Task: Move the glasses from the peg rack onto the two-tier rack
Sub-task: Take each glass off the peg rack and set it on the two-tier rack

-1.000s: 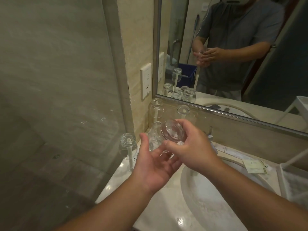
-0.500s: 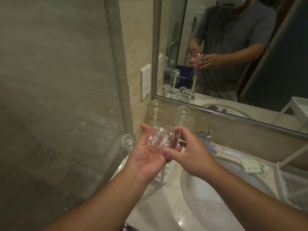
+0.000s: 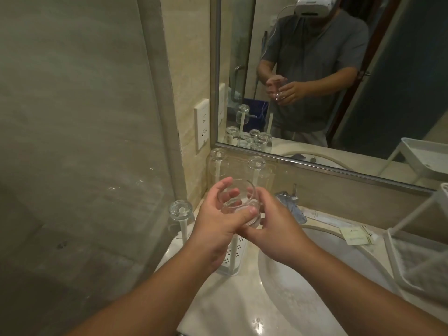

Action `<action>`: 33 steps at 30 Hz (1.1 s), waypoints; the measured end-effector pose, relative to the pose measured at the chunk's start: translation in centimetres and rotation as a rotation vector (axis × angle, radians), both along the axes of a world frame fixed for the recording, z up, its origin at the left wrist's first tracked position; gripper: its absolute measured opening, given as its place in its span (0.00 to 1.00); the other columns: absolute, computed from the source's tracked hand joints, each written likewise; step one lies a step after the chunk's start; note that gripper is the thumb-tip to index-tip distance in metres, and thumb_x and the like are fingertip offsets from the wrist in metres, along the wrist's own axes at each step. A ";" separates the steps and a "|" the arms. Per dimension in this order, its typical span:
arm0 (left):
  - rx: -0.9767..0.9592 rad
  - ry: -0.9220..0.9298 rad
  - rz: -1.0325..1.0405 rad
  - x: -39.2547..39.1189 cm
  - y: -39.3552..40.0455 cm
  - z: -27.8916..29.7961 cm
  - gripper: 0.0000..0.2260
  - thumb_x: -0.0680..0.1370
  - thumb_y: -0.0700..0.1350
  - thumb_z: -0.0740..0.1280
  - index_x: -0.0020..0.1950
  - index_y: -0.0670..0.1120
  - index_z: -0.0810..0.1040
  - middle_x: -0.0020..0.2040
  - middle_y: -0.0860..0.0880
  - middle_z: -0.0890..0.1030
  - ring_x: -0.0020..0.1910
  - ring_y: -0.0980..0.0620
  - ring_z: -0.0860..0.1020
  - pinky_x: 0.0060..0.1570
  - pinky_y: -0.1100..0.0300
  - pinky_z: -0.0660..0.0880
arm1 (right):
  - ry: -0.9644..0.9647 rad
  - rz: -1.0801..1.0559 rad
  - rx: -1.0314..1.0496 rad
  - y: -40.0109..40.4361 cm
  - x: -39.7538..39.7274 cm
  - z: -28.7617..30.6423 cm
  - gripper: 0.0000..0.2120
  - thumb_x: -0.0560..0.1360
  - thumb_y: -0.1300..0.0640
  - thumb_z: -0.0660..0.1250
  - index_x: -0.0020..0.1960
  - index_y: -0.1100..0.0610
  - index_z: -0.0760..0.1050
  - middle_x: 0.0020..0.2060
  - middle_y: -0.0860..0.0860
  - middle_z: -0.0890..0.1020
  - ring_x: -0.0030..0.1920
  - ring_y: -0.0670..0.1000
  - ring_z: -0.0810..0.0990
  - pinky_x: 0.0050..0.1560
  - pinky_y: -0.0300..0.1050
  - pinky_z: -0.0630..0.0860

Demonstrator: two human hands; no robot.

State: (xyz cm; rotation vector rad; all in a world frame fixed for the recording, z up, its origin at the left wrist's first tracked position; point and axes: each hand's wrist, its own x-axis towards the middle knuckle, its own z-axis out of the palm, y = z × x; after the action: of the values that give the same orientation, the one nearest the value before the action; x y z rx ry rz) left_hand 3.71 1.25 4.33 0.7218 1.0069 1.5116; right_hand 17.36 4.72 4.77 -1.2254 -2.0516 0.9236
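A clear glass is upright in mid-air above the white peg rack, its mouth facing up. My left hand grips its left side, thumb across the base. My right hand holds its right side and bottom. Three more glasses hang upside down on the pegs: one at the front left, one at the back left and one at the back right. The white two-tier rack stands at the right edge, partly out of view.
A round basin lies under my right forearm, with a chrome tap behind it. A wall mirror and a glass shower panel bound the counter. A small paper packet lies by the two-tier rack.
The glass has turned from base-toward-me to upright with the mouth up. My left hand, open under it before, has closed round it.
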 end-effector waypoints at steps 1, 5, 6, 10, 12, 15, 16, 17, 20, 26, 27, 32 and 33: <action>0.009 0.051 0.002 0.2 0.0 -0.2 0.34 0.65 0.33 0.79 0.66 0.57 0.76 0.62 0.47 0.80 0.60 0.47 0.81 0.47 0.55 0.80 | 0.010 -0.011 0.010 -0.1 0.0 0.2 0.35 0.63 0.41 0.76 0.65 0.34 0.64 0.59 0.33 0.76 0.59 0.38 0.76 0.57 0.45 0.77; 0.044 0.209 -0.015 1.0 -0.1 -0.2 0.35 0.60 0.38 0.80 0.63 0.63 0.77 0.60 0.53 0.80 0.58 0.56 0.81 0.49 0.59 0.81 | 0.012 -0.054 -0.007 -0.5 0.5 0.4 0.43 0.57 0.38 0.71 0.70 0.37 0.61 0.62 0.35 0.74 0.62 0.38 0.74 0.61 0.45 0.75; 0.048 0.234 -0.023 1.2 -0.1 -0.2 0.36 0.60 0.39 0.80 0.63 0.63 0.76 0.60 0.53 0.80 0.58 0.56 0.81 0.51 0.57 0.81 | 0.018 -0.064 -0.014 -0.6 0.8 0.3 0.45 0.57 0.39 0.72 0.71 0.39 0.61 0.63 0.37 0.74 0.62 0.40 0.75 0.61 0.46 0.76; 0.061 0.296 -0.090 2.5 -0.1 -0.4 0.37 0.65 0.34 0.81 0.67 0.61 0.74 0.62 0.53 0.79 0.59 0.57 0.80 0.55 0.56 0.81 | 0.048 -0.116 -0.021 -0.9 2.3 -0.1 0.42 0.56 0.40 0.72 0.69 0.38 0.63 0.59 0.37 0.76 0.58 0.39 0.77 0.57 0.44 0.78; 0.068 0.309 -0.124 3.4 -0.1 -0.6 0.37 0.65 0.36 0.81 0.67 0.61 0.73 0.62 0.54 0.79 0.57 0.60 0.80 0.53 0.59 0.81 | 0.058 -0.138 -0.033 -1.2 3.3 -0.3 0.41 0.56 0.40 0.72 0.68 0.37 0.64 0.58 0.36 0.76 0.57 0.40 0.78 0.54 0.43 0.78; 0.065 0.320 -0.171 5.0 0.0 -1.0 0.38 0.61 0.42 0.81 0.67 0.64 0.73 0.62 0.56 0.79 0.59 0.60 0.80 0.54 0.59 0.80 | 0.087 -0.175 -0.050 -1.5 5.0 -0.8 0.40 0.55 0.39 0.72 0.67 0.38 0.64 0.57 0.36 0.76 0.57 0.40 0.78 0.54 0.42 0.78; 0.061 0.320 -0.188 5.6 0.1 -1.1 0.38 0.61 0.43 0.80 0.66 0.65 0.73 0.63 0.57 0.79 0.60 0.60 0.79 0.56 0.58 0.80 | 0.104 -0.187 -0.061 -1.6 5.7 -1.0 0.40 0.56 0.39 0.72 0.66 0.38 0.64 0.58 0.37 0.76 0.57 0.41 0.78 0.55 0.44 0.78; 0.058 0.318 -0.201 6.3 0.2 -1.2 0.37 0.61 0.43 0.80 0.66 0.65 0.73 0.63 0.57 0.79 0.61 0.59 0.79 0.57 0.58 0.79 | 0.122 -0.199 -0.073 -1.6 6.4 -1.2 0.39 0.56 0.40 0.73 0.66 0.38 0.64 0.58 0.38 0.77 0.58 0.42 0.79 0.56 0.46 0.78; 0.047 0.327 -0.225 8.8 0.5 -1.7 0.35 0.60 0.42 0.79 0.63 0.63 0.75 0.61 0.57 0.80 0.61 0.59 0.79 0.56 0.58 0.79 | 0.157 -0.240 -0.099 -1.8 9.0 -1.9 0.38 0.57 0.42 0.75 0.64 0.37 0.65 0.59 0.39 0.77 0.57 0.43 0.80 0.56 0.50 0.79; 0.015 0.382 -0.282 15.2 0.8 -2.6 0.37 0.59 0.45 0.81 0.66 0.61 0.75 0.65 0.55 0.79 0.64 0.53 0.79 0.62 0.51 0.78 | 0.186 -0.314 -0.129 -2.2 15.7 -3.5 0.36 0.55 0.41 0.76 0.59 0.27 0.64 0.54 0.30 0.76 0.51 0.36 0.80 0.46 0.33 0.77; 0.010 0.390 -0.288 16.4 0.8 -2.7 0.36 0.60 0.45 0.81 0.66 0.61 0.76 0.65 0.55 0.78 0.63 0.54 0.79 0.61 0.53 0.78 | 0.192 -0.323 -0.134 -2.2 17.0 -3.7 0.36 0.55 0.41 0.76 0.58 0.25 0.64 0.54 0.28 0.75 0.51 0.35 0.80 0.44 0.30 0.76; -0.016 0.396 -0.382 22.7 1.1 -3.6 0.33 0.61 0.43 0.81 0.63 0.63 0.77 0.60 0.62 0.81 0.55 0.58 0.83 0.48 0.63 0.79 | 0.198 -0.387 -0.156 -2.7 23.7 -5.1 0.39 0.54 0.38 0.76 0.62 0.30 0.65 0.53 0.29 0.76 0.50 0.36 0.80 0.46 0.30 0.76; -0.023 0.399 -0.400 24.0 1.2 -3.9 0.33 0.62 0.43 0.81 0.62 0.63 0.77 0.57 0.64 0.81 0.54 0.59 0.83 0.46 0.65 0.79 | 0.201 -0.399 -0.163 -2.8 25.1 -5.4 0.39 0.54 0.38 0.76 0.62 0.31 0.65 0.53 0.30 0.77 0.50 0.36 0.81 0.45 0.30 0.76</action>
State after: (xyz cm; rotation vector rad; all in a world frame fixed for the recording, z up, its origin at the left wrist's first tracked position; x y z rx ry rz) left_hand 27.72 2.42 0.46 1.1627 1.0904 1.0274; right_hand 42.42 1.90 -0.64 -1.4921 -1.5253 0.9850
